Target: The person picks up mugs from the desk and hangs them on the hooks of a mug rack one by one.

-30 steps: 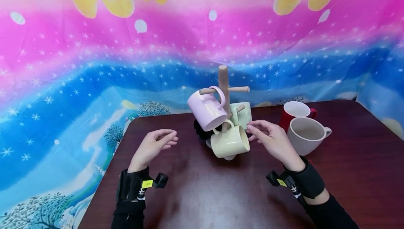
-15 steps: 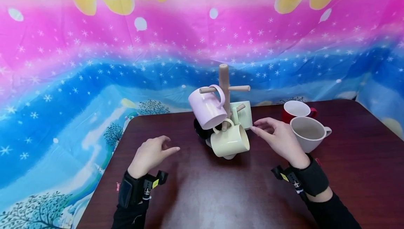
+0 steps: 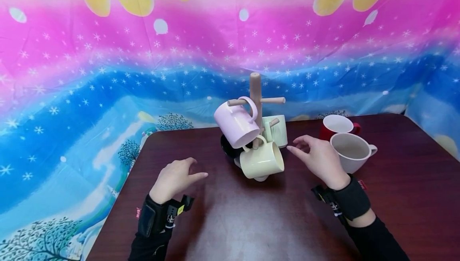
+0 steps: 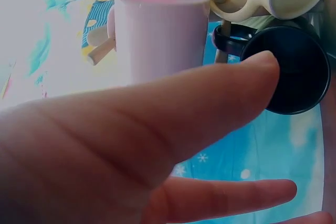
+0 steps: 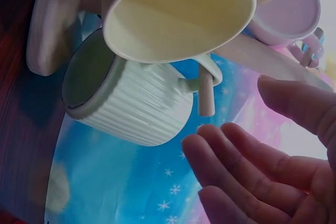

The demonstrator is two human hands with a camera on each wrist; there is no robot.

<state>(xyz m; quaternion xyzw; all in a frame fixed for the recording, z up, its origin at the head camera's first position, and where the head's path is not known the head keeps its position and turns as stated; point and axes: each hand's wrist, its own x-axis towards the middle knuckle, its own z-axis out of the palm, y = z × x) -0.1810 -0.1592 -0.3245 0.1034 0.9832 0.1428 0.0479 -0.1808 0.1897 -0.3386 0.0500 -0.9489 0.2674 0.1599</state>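
A wooden mug tree [image 3: 255, 87] stands on the table with several mugs hung by their handles. A lilac mug [image 3: 235, 125] hangs high on its left, a cream mug [image 3: 260, 163] low in front. Behind these are a ribbed pale green mug [image 3: 279, 131] and a black mug [image 4: 294, 72], the latter mostly hidden in the head view. My left hand [image 3: 174, 179] hovers left of the tree, holding nothing, thumb and fingers apart. To the tree's right, my right hand [image 3: 320, 159] also holds nothing; its relaxed fingers are near the green mug.
Right of my right hand, a large light grey mug [image 3: 350, 153] stands upright on the dark wooden table [image 3: 237, 229]. Just behind it is a red mug [image 3: 327, 131] with a white inside. A printed cloth backdrop [image 3: 201, 45] rises behind the table.
My left hand has dropped slightly and its thumb has spread from the fingers. My right hand has drawn back a little to the right, away from the cream mug. The mugs stay in place.
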